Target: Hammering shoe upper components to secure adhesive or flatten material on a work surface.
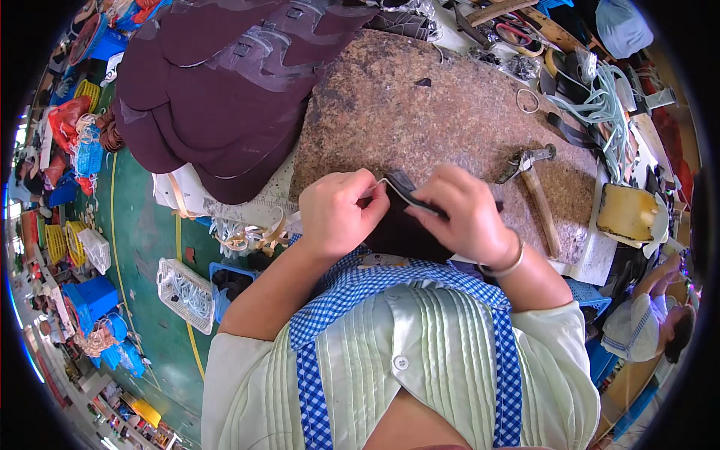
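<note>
My left hand (341,210) is closed in a pinch on a thin white strip (381,181), which runs to the edge of a black piece of material (403,182). With thumb and fingers, my right hand (465,217) grips that black piece, close by on the right. Both hands are over the near edge of a worn brown stone slab (420,112), at the front of my checked apron (397,277). Dark material hangs below the fingers, and its full shape is hidden. To the right of my right hand, a hammer (538,202) with a wooden handle lies on the slab.
Stacked dark maroon pieces (217,97) cover the far left of the bench. Pale cords (607,105), scissors (517,37) and a yellowish block (626,214) lie along the right and far side. A white basket (186,296) stands at lower left. Another person (649,326) is at far right.
</note>
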Demonstrator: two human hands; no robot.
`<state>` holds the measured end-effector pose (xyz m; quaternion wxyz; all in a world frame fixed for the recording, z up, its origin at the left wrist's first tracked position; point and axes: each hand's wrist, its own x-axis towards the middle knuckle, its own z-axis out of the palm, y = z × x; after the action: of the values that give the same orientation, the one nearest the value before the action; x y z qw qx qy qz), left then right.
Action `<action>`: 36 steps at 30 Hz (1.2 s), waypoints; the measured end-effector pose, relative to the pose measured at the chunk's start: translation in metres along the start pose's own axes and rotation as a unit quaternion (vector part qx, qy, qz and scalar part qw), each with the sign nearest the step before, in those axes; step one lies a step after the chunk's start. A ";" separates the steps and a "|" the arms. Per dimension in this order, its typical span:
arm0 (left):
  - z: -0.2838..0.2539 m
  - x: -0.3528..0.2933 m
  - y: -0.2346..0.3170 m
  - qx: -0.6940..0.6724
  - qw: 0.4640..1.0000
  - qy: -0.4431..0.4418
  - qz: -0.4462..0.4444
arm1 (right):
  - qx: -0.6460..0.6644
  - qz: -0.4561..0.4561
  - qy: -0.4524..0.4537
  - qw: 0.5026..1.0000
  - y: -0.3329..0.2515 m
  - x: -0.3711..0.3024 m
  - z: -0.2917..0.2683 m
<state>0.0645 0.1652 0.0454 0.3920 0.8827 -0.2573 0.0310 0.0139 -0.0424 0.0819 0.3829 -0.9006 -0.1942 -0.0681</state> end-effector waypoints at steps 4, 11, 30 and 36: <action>-0.022 -0.014 -0.042 -0.053 0.982 0.104 -0.151 | -0.031 -0.071 0.084 0.993 -0.002 -0.020 0.008; -0.053 -0.063 -0.070 -0.311 0.888 -0.001 -0.337 | -0.069 0.058 0.110 0.990 0.024 -0.024 0.009; -0.012 0.044 0.004 -0.220 0.877 -0.417 -0.092 | -0.079 -0.079 0.049 0.993 0.033 -0.053 0.012; 0.018 0.057 -0.015 -0.108 0.983 -0.144 -0.049 | -0.204 0.069 0.108 0.971 0.044 -0.026 -0.009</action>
<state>0.1189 0.1362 0.0371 0.4450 0.8421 -0.2690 -0.1433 0.0082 -0.0840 0.0519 0.2138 -0.9581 -0.0711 -0.1766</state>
